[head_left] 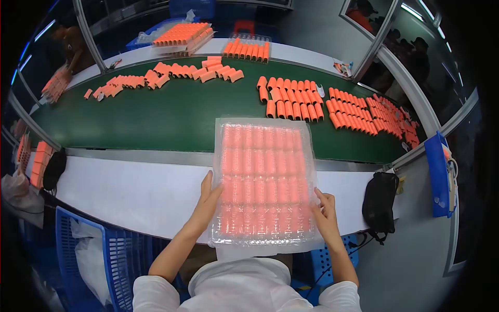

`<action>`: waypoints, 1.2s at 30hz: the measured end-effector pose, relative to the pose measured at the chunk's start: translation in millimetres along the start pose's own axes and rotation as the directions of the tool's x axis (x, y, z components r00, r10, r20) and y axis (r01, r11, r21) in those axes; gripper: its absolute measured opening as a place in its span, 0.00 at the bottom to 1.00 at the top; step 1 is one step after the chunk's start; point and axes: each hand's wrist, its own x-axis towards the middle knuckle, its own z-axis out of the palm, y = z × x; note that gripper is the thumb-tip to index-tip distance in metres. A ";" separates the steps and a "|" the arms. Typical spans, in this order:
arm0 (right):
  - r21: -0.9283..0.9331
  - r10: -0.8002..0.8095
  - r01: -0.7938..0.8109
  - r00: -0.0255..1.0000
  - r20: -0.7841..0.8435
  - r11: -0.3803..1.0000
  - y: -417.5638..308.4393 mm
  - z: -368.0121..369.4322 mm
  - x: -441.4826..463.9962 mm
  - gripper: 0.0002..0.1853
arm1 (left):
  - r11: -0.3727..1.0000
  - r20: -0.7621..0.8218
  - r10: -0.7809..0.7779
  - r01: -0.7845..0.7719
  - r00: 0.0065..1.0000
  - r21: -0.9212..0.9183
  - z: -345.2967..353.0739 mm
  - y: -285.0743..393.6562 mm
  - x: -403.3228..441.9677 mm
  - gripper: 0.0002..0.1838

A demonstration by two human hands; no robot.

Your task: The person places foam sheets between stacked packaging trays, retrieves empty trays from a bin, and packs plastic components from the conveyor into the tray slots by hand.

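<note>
A clear plastic tray (265, 182) with rows of orange pieces, covered by a translucent sheet, is held up over the front edge of the white table. My left hand (208, 200) grips its left edge, thumb side against the plastic. At the right edge my right hand (325, 210) holds the tray, with its index finger raised along the side. Beyond the tray, orange pieces (291, 99) stand in rows on the green surface (171, 117).
More orange pieces (208, 73) lie loosely at the back left. Stacked trays (182, 35) stand on the far white ledge (306, 60). A black bag (379, 203) hangs at the right table edge; a blue crate (106, 260) is lower left. A person (73, 49) is behind glass.
</note>
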 end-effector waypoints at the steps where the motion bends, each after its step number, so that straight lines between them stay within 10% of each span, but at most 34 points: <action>1: -0.078 -0.003 0.002 1.000 -0.016 0.997 3.6 -3.2 -0.4 0.27 | 0.995 0.030 -0.041 0.043 0.999 -0.087 1.3 1.3 -1.0 0.42; 3: -0.155 -0.001 -0.004 0.999 -0.035 0.988 3.7 -5.0 2.7 0.29 | 0.990 0.027 -0.044 0.047 0.999 -0.136 3.0 -5.7 3.2 0.43; 5: 0.323 0.140 -0.154 0.988 0.067 0.934 -1.6 -1.4 8.2 0.34 | 0.989 0.058 -0.026 0.034 0.998 -0.142 11.2 -17.1 -1.0 0.43; 8: 0.525 0.228 -0.333 0.939 0.256 0.783 11.2 7.6 15.1 0.39 | 0.985 0.139 0.050 -0.026 0.989 -0.171 30.7 -13.1 -2.2 0.43; 14: 0.373 0.403 -0.487 0.870 0.285 0.789 39.5 -46.1 50.1 0.38 | 0.993 0.189 -0.108 0.115 0.976 -0.029 -2.9 -17.4 30.8 0.40; 17: 0.006 -0.149 0.150 0.985 -0.090 0.989 43.3 -86.1 153.7 0.34 | 0.779 -0.070 0.500 -0.413 0.863 0.471 -19.4 55.3 124.8 0.34; 19: 0.001 -0.246 0.246 0.968 -0.044 0.969 11.7 -79.3 232.7 0.33 | 0.535 0.204 0.595 -0.572 0.777 0.622 -3.5 88.6 201.9 0.35; 24: -0.477 -0.273 0.405 0.906 0.322 0.780 56.4 -5.7 390.8 0.50 | 0.254 0.572 0.198 -0.605 0.796 0.755 73.3 57.3 343.7 0.53; 26: -0.663 0.014 0.246 0.933 0.360 0.707 27.2 12.0 399.2 0.57 | 0.243 0.539 0.053 -0.535 0.840 0.809 96.0 42.6 370.7 0.62; 36: -0.569 0.121 0.186 0.880 0.459 0.801 16.2 18.2 405.0 0.59 | 0.284 0.570 0.039 -0.556 0.821 0.781 125.8 45.1 393.9 0.58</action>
